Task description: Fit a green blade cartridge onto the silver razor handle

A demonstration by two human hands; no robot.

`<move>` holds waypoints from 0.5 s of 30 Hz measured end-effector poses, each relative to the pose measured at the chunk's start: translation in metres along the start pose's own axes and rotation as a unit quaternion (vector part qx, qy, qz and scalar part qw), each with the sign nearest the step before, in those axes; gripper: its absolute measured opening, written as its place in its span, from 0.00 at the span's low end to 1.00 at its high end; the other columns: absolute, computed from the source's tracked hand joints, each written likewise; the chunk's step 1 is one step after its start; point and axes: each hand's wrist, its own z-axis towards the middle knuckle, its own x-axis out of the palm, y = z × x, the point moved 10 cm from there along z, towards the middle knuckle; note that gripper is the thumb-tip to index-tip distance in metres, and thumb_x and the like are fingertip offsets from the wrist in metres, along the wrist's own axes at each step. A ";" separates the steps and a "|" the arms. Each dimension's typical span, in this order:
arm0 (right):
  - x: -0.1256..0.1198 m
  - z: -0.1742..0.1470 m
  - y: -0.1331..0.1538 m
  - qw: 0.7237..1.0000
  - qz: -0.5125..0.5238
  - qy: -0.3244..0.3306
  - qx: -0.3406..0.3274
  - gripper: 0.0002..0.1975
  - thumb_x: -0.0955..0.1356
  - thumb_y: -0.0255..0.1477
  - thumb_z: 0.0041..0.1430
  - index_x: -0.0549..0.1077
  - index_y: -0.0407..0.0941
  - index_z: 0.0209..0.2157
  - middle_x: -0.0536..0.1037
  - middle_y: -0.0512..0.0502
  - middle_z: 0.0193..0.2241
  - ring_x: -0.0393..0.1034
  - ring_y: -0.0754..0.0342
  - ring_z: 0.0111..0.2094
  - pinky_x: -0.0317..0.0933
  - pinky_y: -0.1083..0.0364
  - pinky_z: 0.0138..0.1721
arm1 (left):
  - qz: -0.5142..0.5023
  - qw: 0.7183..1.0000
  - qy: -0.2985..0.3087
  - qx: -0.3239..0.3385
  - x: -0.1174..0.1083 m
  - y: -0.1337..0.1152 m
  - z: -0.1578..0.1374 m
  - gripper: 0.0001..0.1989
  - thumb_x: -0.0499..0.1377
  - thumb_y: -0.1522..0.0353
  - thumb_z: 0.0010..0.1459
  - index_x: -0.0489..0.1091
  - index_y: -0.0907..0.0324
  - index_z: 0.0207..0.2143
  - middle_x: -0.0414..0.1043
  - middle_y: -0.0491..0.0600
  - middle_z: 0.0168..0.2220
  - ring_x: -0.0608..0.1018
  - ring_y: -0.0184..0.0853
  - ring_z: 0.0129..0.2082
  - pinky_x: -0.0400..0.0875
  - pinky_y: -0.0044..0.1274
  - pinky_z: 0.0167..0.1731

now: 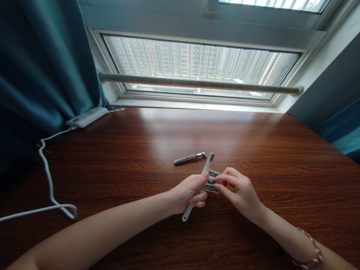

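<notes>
Your left hand (189,193) is closed around the handle of a white toothbrush (198,186), bristle head angled up and away from you. Your right hand (239,189) pinches a small clear cartridge pack (212,182) with green strips, just beside the toothbrush above the wooden tabletop (140,150). A razor handle (189,158) lies flat behind them. No writing is legible. A white power bank (87,117) lies far left.

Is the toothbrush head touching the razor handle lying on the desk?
Apart. The head view shows bare wood between the toothbrush bristle end and the razor handle; the left hand holds the brush.
</notes>
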 end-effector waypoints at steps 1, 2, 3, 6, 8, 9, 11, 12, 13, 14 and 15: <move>0.001 0.000 -0.001 1.000 0.003 0.005 0.005 0.06 0.65 0.27 0.53 0.74 0.46 0.34 0.66 0.49 0.24 0.62 0.56 0.27 0.58 0.57 0.29 | 0.003 1.000 0.004 0.000 0.001 0.000 0.000 0.18 0.50 0.57 0.56 0.67 0.63 0.36 0.63 0.41 0.18 0.46 0.16 0.08 0.43 0.15 0.11; 0.002 0.000 -0.001 1.000 0.006 0.007 0.010 0.05 0.66 0.26 0.52 0.73 0.46 0.33 0.66 0.50 0.24 0.62 0.57 0.26 0.58 0.57 0.29 | 0.005 1.000 0.006 0.000 0.001 0.000 0.000 0.19 0.50 0.57 0.56 0.67 0.64 0.37 0.62 0.41 0.18 0.46 0.16 0.08 0.43 0.15 0.11; 0.002 0.000 -0.002 1.000 0.009 0.008 0.014 0.04 0.66 0.26 0.52 0.73 0.45 0.31 0.66 0.50 0.24 0.61 0.57 0.26 0.57 0.58 0.28 | 0.005 1.000 0.007 -0.001 0.001 0.000 -0.001 0.19 0.49 0.56 0.57 0.68 0.64 0.38 0.63 0.41 0.18 0.46 0.16 0.08 0.43 0.15 0.11; -0.002 0.001 -0.006 0.999 0.011 -0.008 0.030 0.02 0.67 0.26 0.51 0.72 0.45 0.29 0.65 0.51 0.22 0.60 0.58 0.24 0.56 0.58 0.26 | -0.006 1.000 -0.008 -0.004 -0.002 -0.001 -0.001 0.20 0.49 0.57 0.57 0.67 0.63 0.40 0.67 0.44 0.22 0.46 0.16 0.08 0.44 0.15 0.12; -0.009 0.000 -0.012 0.998 -0.009 -0.039 0.040 0.01 0.66 0.27 0.52 0.71 0.44 0.28 0.65 0.51 0.22 0.60 0.58 0.24 0.56 0.59 0.26 | -0.015 1.000 -0.026 0.002 -0.007 -0.003 0.000 0.19 0.50 0.57 0.57 0.67 0.63 0.41 0.71 0.46 0.27 0.46 0.16 0.09 0.44 0.15 0.11; -0.013 0.000 -0.015 0.997 -0.029 -0.057 0.046 0.02 0.66 0.28 0.52 0.70 0.44 0.27 0.65 0.51 0.22 0.60 0.58 0.23 0.56 0.58 0.26 | -0.017 0.999 -0.033 0.010 -0.008 -0.005 0.000 0.19 0.50 0.57 0.56 0.67 0.63 0.41 0.72 0.48 0.29 0.46 0.16 0.09 0.44 0.15 0.11; -0.018 -0.001 -0.020 0.992 -0.087 -0.078 0.056 0.03 0.66 0.28 0.52 0.70 0.45 0.27 0.66 0.51 0.22 0.61 0.57 0.24 0.56 0.58 0.26 | -0.021 0.998 -0.043 0.028 -0.011 -0.010 0.000 0.20 0.49 0.57 0.56 0.67 0.63 0.42 0.73 0.50 0.32 0.46 0.16 0.09 0.42 0.15 0.11; -0.018 -0.001 -0.022 0.988 -0.120 -0.080 0.061 0.03 0.66 0.28 0.52 0.70 0.45 0.26 0.66 0.50 0.23 0.61 0.57 0.25 0.56 0.58 0.26 | -0.023 0.998 -0.046 0.034 -0.012 -0.011 0.001 0.20 0.49 0.57 0.56 0.67 0.62 0.42 0.73 0.51 0.34 0.45 0.16 0.09 0.42 0.15 0.11; -0.018 -0.001 -0.024 0.983 -0.153 -0.077 0.064 0.03 0.66 0.29 0.51 0.70 0.45 0.26 0.67 0.50 0.23 0.62 0.56 0.25 0.56 0.58 0.27 | -0.024 0.998 -0.048 0.037 -0.013 -0.012 0.001 0.20 0.49 0.56 0.57 0.67 0.62 0.42 0.73 0.51 0.34 0.45 0.16 0.09 0.42 0.15 0.11; -0.017 -0.001 -0.024 0.979 -0.181 -0.072 0.066 0.03 0.66 0.29 0.51 0.70 0.45 0.26 0.67 0.50 0.23 0.62 0.56 0.26 0.55 0.57 0.27 | -0.026 0.998 -0.049 0.037 -0.013 -0.012 0.001 0.20 0.49 0.56 0.57 0.66 0.62 0.41 0.73 0.51 0.35 0.45 0.16 0.09 0.42 0.15 0.11; -0.015 -0.001 -0.025 0.974 -0.204 -0.068 0.066 0.02 0.66 0.29 0.51 0.71 0.46 0.26 0.68 0.50 0.23 0.63 0.55 0.26 0.55 0.57 0.27 | -0.028 0.998 -0.049 0.035 -0.013 -0.012 0.001 0.20 0.49 0.56 0.57 0.66 0.62 0.41 0.73 0.51 0.35 0.46 0.16 0.09 0.42 0.15 0.11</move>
